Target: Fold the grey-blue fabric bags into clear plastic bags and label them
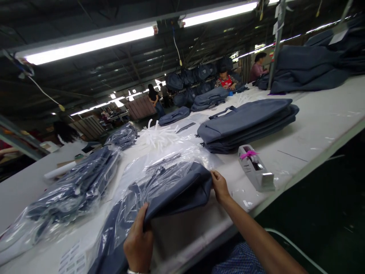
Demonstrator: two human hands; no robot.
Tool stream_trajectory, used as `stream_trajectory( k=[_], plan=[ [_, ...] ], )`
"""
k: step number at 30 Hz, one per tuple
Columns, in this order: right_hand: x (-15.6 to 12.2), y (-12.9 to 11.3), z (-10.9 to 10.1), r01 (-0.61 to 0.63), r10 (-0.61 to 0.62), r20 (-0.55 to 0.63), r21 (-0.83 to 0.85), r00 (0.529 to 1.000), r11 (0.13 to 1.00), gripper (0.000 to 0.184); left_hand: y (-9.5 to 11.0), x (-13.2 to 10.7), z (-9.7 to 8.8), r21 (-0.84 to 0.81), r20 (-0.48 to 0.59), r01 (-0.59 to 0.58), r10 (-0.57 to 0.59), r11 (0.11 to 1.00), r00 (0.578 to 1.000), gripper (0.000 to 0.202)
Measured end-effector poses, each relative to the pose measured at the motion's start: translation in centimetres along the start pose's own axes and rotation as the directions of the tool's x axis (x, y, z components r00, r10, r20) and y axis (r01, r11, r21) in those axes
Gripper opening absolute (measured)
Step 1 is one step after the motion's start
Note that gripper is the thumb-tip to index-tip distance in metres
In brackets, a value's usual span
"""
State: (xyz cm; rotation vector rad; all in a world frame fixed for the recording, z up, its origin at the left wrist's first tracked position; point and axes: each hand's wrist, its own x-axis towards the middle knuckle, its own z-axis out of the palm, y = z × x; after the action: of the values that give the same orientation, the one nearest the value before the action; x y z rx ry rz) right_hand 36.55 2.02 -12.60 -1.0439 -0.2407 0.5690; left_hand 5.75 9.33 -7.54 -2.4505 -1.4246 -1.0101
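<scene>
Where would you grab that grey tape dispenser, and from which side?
Probably around the middle of the tape dispenser, from above, with a grip across its long sides: it stands upright, its body long and narrow. The right hand is nearer, but holds the bag.

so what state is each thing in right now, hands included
left hand, gripping the held bag's near edge
right hand, pinching its right end
dark blue fabric bag, held, partly covered by clear plastic
bags at left, wrapped in clear plastic
bag stack, unwrapped, piled flat
tape dispenser, standing on the table
white strips, heaped loose
fluorescent tubes, lit
</scene>
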Motion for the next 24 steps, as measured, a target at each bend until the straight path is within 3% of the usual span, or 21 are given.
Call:
stream_trajectory(
  k=[3,5,7,9,10,13,15,17,20,22,24],
  plan=[
    [-2.4,-2.3,-0.8,0.120,-0.116,0.113,-0.024,0.987,0.993,0.030,0.2,0.4,-0.2,0.022,-0.020,0.072,-0.072,0.997,0.997,0.065],
    [-5.5,-3.4,-1.8,0.178,-0.156,0.303,-0.047,0.940,0.983,0.024,0.3,0.5,0.0,0.023,-0.035,0.112,-0.111,0.993,0.993,0.065],
    [-8.9,-3.5,-2.9,0.144,-0.068,0.518,-0.108,0.853,0.984,0.023,0.4,0.5,0.5,-0.010,-0.011,0.096,-0.096,0.995,0.995,0.065],
    [-11.8,-2.8,-4.3,0.092,0.075,0.626,-0.231,0.777,0.969,0.023,0.7,0.2,1.5,-0.075,0.016,0.058,-0.057,0.995,0.998,0.067],
    [-13.0,-2.3,-5.1,0.065,0.147,0.619,-0.306,0.772,0.950,0.024,0.9,0.0,2.0,-0.112,0.023,0.036,-0.033,0.993,0.999,0.068],
    [-15.2,-1.1,-7.8,-0.099,0.346,0.416,-0.512,0.841,0.854,0.021,1.6,-1.0,3.5,-0.210,0.011,-0.028,0.031,0.977,0.999,0.067],
    [-15.9,-1.3,-9.1,-0.183,0.430,0.306,-0.593,0.850,0.784,0.046,2.0,-1.5,4.2,-0.254,-0.018,-0.055,0.053,0.966,0.998,0.065],
    [-16.1,-1.8,-9.3,-0.180,0.477,0.324,-0.643,0.817,0.745,0.058,2.5,-1.9,4.6,-0.280,-0.045,-0.075,0.065,0.957,0.997,0.067],
    [-16.2,-1.9,-6.3,-0.291,0.603,0.426,-0.597,0.674,0.747,0.046,3.1,-2.3,4.8,-0.316,-0.014,-0.109,0.111,0.942,0.994,0.075],
    [-16.2,-0.7,-2.8,-0.524,0.691,0.487,-0.450,0.535,0.723,0.051,3.5,-2.4,4.5,-0.345,0.048,-0.125,0.151,0.930,0.987,0.078],
    [-16.1,1.2,0.8,-0.725,0.711,0.567,-0.265,0.416,0.635,0.054,3.6,-2.2,3.6,-0.389,0.136,-0.132,0.198,0.912,0.971,0.075]
  ],
)
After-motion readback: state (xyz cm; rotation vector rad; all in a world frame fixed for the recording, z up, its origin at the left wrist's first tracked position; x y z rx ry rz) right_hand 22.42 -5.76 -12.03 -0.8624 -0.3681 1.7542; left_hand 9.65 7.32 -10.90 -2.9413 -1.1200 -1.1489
